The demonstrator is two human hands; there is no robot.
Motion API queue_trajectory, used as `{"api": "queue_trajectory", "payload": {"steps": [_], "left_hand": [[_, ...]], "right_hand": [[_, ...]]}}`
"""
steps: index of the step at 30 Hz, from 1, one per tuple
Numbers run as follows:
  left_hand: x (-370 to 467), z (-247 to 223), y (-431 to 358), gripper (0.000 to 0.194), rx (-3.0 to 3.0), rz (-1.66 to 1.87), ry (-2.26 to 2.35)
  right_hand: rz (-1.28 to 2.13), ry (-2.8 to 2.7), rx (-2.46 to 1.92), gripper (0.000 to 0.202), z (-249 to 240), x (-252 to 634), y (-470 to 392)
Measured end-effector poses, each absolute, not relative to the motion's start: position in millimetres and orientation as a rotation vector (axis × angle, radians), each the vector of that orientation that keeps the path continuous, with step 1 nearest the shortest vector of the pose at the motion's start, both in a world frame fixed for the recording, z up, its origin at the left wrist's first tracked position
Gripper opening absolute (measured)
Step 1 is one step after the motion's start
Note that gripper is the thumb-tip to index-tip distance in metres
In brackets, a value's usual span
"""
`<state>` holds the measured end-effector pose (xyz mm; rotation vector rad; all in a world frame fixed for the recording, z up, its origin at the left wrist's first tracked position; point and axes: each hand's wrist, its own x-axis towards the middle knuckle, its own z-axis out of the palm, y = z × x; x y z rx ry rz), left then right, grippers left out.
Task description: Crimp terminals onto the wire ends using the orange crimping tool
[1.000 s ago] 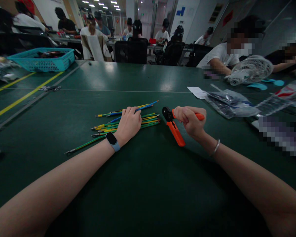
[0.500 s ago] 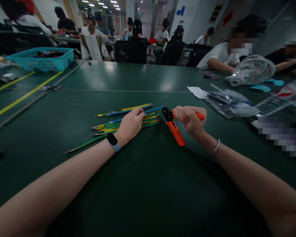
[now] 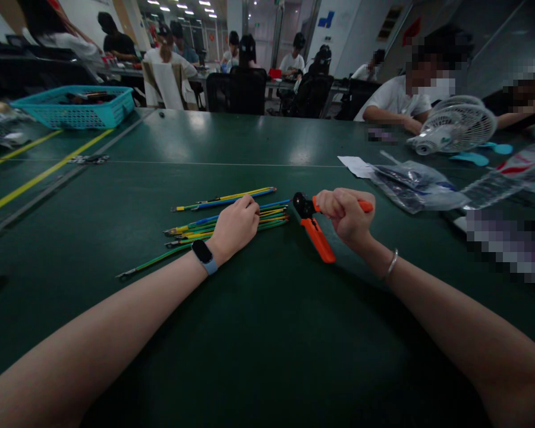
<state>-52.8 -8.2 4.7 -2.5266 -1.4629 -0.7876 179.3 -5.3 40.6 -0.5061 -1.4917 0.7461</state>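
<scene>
Several yellow, green and blue wires lie in a loose bundle on the dark green table. Over them is my left hand, its fingers bent and pressed together on a blue wire. That wire's right end points toward the black head of an orange-handled crimping tool, with a small gap between. My right hand is wrapped round the tool's upper handle, while the lower handle stands spread away from it. A separate small group of yellow and blue wires lies just behind my left hand.
A turquoise basket with dark items stands at the back left. On the right are white paper, clear plastic bags and a white fan. Behind the fan a person rests their arms on the table.
The blue wire's end has moved left and down, away from the crimping tool's head. Both hands have hardly shifted, and the tool's handles remain spread.
</scene>
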Motion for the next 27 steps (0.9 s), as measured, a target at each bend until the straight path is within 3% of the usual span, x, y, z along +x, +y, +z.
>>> {"api": "queue_trajectory", "payload": {"steps": [10, 27], "left_hand": [[-53.4, 1.8, -5.5, 0.02, -2.551, -0.83, -1.298], [-55.5, 12.7, -13.2, 0.025, -2.47, -0.591, -0.836]], "right_hand": [[0.736, -1.506, -0.559, 0.053, 39.0, 178.9, -8.8], [0.736, -1.498, -0.557, 0.052, 39.2, 178.8, -9.6]]}}
